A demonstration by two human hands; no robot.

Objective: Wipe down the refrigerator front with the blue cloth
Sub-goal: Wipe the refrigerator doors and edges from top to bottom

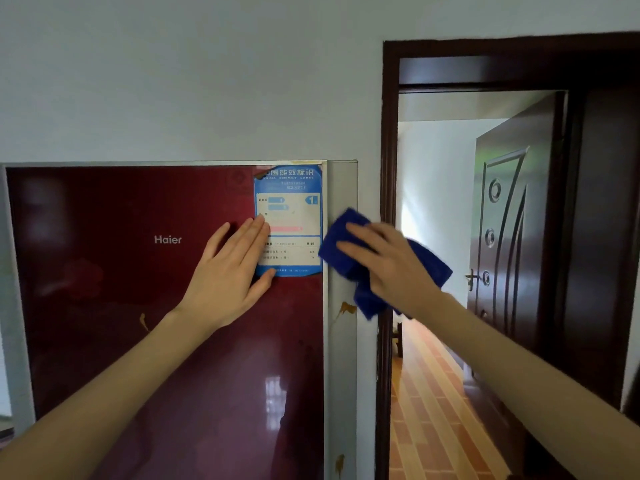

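A dark red refrigerator door (121, 289) with a silver brand name fills the left and middle of the head view. A blue energy label (294, 202) is stuck at its top right corner. My left hand (232, 271) lies flat on the red door, fingers together, fingertips touching the label's left edge. My right hand (391, 265) presses the blue cloth (343, 251) against the grey right side strip (341, 341) of the refrigerator, just right of the label. Part of the cloth hangs below and behind the hand.
Rust-coloured stains (346, 308) mark the grey strip below the cloth. Right of the refrigerator is a dark wooden door frame (386, 202) with an open door (509, 220) and a tiled floor (433, 410) beyond. A white wall (190, 81) rises above.
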